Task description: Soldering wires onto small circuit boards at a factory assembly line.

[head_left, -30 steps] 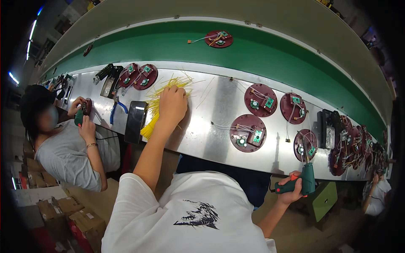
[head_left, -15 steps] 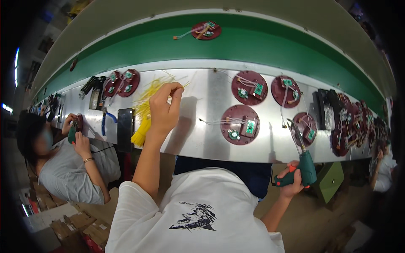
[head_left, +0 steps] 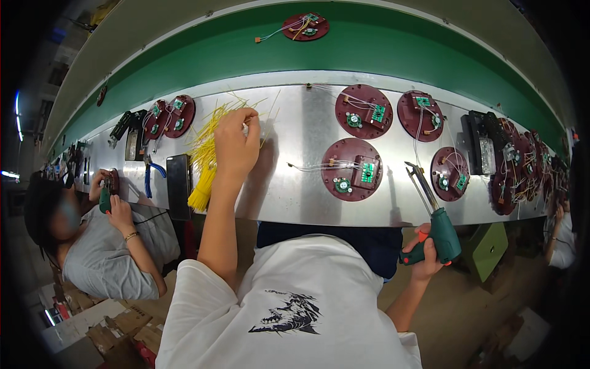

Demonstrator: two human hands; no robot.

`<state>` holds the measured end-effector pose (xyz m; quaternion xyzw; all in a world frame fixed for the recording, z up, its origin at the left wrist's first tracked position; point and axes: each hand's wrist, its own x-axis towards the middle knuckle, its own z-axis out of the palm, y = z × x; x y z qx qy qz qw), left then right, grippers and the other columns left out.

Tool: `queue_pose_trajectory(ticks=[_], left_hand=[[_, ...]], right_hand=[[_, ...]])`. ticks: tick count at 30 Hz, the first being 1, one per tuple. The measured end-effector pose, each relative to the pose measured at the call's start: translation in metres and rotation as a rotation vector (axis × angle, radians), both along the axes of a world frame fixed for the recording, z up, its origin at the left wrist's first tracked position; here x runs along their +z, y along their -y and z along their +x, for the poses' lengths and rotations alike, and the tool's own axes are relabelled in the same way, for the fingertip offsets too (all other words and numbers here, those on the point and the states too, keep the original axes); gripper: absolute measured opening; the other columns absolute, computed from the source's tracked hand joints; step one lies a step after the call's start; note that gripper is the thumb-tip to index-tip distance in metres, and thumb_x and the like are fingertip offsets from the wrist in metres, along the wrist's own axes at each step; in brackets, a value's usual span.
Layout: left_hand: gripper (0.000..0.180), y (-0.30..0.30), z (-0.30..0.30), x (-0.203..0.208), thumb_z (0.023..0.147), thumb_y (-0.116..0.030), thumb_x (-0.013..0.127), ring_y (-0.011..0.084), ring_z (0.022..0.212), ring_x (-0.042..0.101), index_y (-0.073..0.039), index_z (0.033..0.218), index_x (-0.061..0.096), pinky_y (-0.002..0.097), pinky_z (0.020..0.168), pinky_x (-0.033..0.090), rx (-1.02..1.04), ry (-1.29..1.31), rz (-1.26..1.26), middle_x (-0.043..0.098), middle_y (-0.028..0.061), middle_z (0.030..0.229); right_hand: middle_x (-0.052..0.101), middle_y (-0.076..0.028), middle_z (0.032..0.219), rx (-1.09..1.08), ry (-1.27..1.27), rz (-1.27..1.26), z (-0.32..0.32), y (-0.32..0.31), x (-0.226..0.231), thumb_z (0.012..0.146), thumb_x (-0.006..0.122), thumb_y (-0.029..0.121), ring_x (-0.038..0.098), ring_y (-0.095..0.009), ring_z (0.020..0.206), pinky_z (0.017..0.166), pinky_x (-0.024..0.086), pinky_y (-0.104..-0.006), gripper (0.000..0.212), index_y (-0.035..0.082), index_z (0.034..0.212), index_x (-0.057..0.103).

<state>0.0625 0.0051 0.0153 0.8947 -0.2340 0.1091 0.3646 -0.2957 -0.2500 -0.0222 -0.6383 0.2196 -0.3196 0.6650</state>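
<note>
My left hand [head_left: 235,142] rests on the steel bench, fingers pinched on thin yellow wire at the edge of a bundle of yellow wires [head_left: 207,155]. My right hand [head_left: 423,253] grips a green soldering gun [head_left: 439,221] with an orange trigger, below the bench's front edge, its tip pointing up toward the bench. A dark red round board [head_left: 351,177] with green circuit parts and loose leads lies between the two hands. Two more such discs [head_left: 364,111] [head_left: 421,115] lie behind it.
A green conveyor belt [head_left: 203,55] runs behind the bench and carries one red disc [head_left: 306,26]. More discs are stacked at the right [head_left: 522,169] and left [head_left: 172,114]. Blue-handled pliers [head_left: 149,178] and a black block [head_left: 179,194] lie left. A person in grey [head_left: 104,246] works at my left.
My left hand stayed at the yellow wires, its fingers now closed on a strand. My right hand lifted the soldering gun a little toward the bench edge.
</note>
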Motion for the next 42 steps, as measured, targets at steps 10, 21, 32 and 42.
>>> queue_pose_trajectory(ticks=[10,21,32,42], left_hand=[[0.016,-0.030,0.015,-0.001,0.089,-0.012,0.066,0.0337,0.105,0.061,-0.003,0.098,0.076,0.0476,0.091,0.047,0.248,0.452,0.535,0.072,0.0121,0.101],[0.017,0.015,0.028,-0.021,0.089,-0.015,0.065,0.0312,0.100,0.057,-0.005,0.098,0.076,0.0456,0.090,0.044,-0.150,0.366,0.443,0.068,0.0087,0.100],[0.019,-0.005,-0.011,-0.004,0.086,-0.017,0.066,0.0279,0.096,0.057,-0.005,0.098,0.074,0.0412,0.085,0.044,-0.309,0.475,0.650,0.066,0.0071,0.095],[0.016,-0.029,-0.040,-0.010,0.084,-0.016,0.073,0.0267,0.093,0.058,-0.006,0.098,0.074,0.0403,0.081,0.046,-0.421,0.513,0.415,0.065,0.0058,0.093]], right_hand=[[0.063,-0.021,0.103,-0.026,-0.025,-0.013,0.009,-0.002,0.006,0.098,0.058,0.024,0.061,-0.020,0.054,0.051,0.052,-0.0312,0.041,-0.012,0.118,0.057],[0.064,-0.021,0.101,-0.033,-0.015,-0.024,0.014,-0.007,0.016,0.098,0.056,0.021,0.062,-0.019,0.054,0.061,0.052,-0.0311,0.040,-0.013,0.119,0.056],[0.064,-0.021,0.103,-0.045,0.018,-0.018,0.013,-0.009,0.015,0.097,0.055,0.020,0.062,-0.020,0.055,0.059,0.052,-0.0313,0.039,-0.013,0.120,0.056],[0.062,-0.023,0.104,-0.042,0.049,-0.021,0.006,-0.004,-0.002,0.099,0.054,0.021,0.062,-0.019,0.055,0.050,0.053,-0.0308,0.040,-0.012,0.121,0.055]])
